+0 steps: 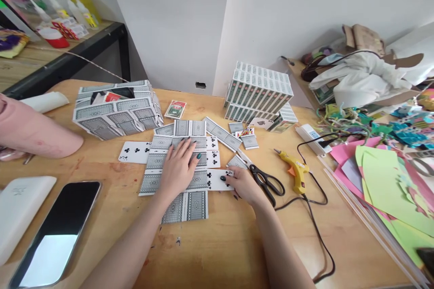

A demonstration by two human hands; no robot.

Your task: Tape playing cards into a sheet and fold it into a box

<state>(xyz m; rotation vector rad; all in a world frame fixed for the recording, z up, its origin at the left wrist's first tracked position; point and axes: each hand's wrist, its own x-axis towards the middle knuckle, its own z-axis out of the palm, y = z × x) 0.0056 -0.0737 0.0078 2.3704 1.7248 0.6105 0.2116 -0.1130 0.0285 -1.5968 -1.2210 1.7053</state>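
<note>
My left hand (179,166) lies flat with its fingers spread on a panel of grey-backed playing cards (154,181) laid edge to edge. My right hand (243,184) pinches the outer end of a face-up clubs card (217,180), whose other end meets the panel's right edge. Above it, two more face-up clubs cards (213,158) stick out on the same side. On the left, a three of clubs (134,151) juts from the panel. Black-handled scissors (266,183) lie just right of my right hand, their blades partly over loose card pieces.
A card-covered box (118,115) stands at the back left, and stacked card packs (259,90) at the back right. A yellow glue gun (295,169) with its black cord lies right of the scissors. A phone (57,230) and a white power bank (23,212) are left; coloured paper (383,180) is right.
</note>
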